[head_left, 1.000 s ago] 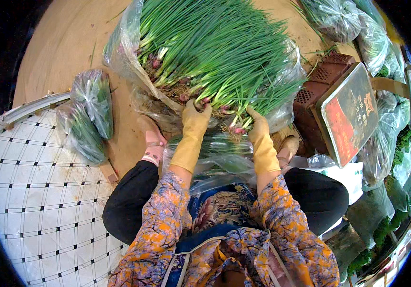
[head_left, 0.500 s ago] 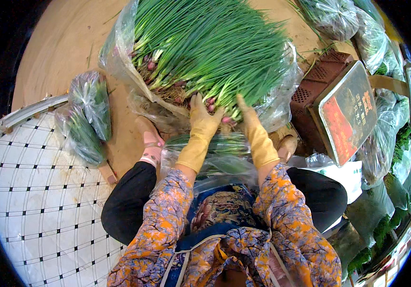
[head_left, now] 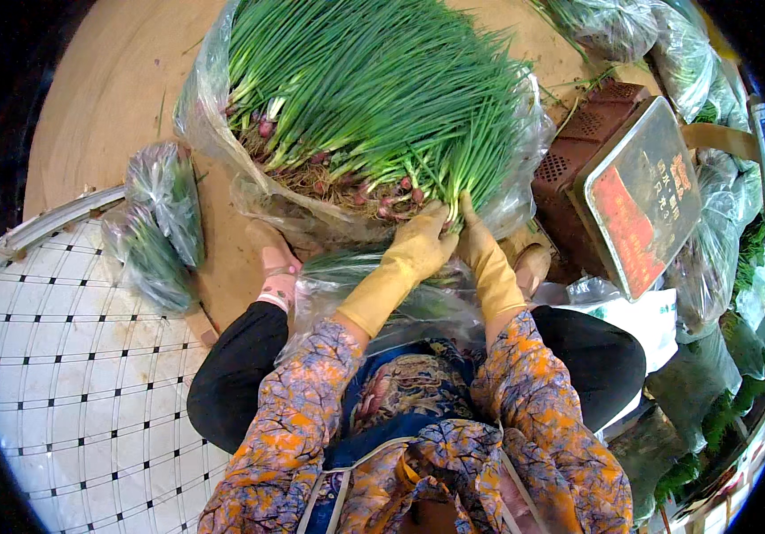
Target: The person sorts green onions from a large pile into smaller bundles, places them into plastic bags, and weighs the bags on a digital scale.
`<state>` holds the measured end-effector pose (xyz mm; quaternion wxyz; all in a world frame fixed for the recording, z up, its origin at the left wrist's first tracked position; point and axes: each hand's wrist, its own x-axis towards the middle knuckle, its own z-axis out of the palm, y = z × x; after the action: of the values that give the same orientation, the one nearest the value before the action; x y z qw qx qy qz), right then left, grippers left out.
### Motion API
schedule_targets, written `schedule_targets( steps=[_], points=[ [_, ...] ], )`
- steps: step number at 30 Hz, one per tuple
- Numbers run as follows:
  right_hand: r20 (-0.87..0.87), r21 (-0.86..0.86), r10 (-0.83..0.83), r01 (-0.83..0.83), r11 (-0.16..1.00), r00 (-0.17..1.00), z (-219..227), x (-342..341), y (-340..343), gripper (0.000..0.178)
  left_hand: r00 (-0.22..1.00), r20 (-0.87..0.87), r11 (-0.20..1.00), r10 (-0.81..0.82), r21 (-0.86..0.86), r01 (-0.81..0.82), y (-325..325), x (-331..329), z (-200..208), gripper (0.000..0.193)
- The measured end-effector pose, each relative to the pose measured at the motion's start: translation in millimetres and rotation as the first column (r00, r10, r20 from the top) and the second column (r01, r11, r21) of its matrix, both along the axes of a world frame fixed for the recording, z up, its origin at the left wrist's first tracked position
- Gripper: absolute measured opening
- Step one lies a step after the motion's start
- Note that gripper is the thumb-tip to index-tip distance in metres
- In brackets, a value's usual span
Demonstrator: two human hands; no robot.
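A big heap of spring onions (head_left: 374, 98), green-leaved with reddish bulbs and stringy roots, fills an opened clear plastic bag (head_left: 204, 98) in front of me. Both hands wear yellow rubber gloves. My left hand (head_left: 423, 240) and my right hand (head_left: 474, 230) meet at the heap's near right edge, closed around the pale stems of a small bunch of spring onions (head_left: 470, 169). The bunch's leaves still lie against the heap. Between my legs, below my wrists, lies another clear bag (head_left: 391, 307) with green onions in it.
Two filled clear bags (head_left: 155, 222) lie at the left by the white tiled surface (head_left: 71, 356). At the right, a platform scale (head_left: 641, 196) rests against a brown plastic crate (head_left: 587, 133). More bagged greens (head_left: 712, 240) line the far right. My feet flank the heap.
My left hand has moved right, close to my right hand. Both now grip a small bunch at the heap's near right edge. The heap and its bag have shifted slightly left in view.
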<state>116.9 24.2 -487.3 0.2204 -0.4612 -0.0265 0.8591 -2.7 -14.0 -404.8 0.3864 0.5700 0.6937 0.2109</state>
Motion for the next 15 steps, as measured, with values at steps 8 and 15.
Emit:
schedule_targets(
  steps=[8, 15],
  points=[
    [0.254, 0.103, -0.007, -0.02, 0.994, 0.967, 4.7, -27.7, 13.0, 0.053, 0.806, -0.347, 0.877, 0.479, 0.172, -0.448, -7.6, -77.8, -30.9, 0.044],
    [0.122, 0.108, -0.05, 0.037, 0.993, 0.991, -3.6, -29.6, 17.3, 0.047, 0.859, -0.302, 0.852, 0.414, -0.203, -0.482, 8.6, -70.0, -36.3, 0.07]
  ],
)
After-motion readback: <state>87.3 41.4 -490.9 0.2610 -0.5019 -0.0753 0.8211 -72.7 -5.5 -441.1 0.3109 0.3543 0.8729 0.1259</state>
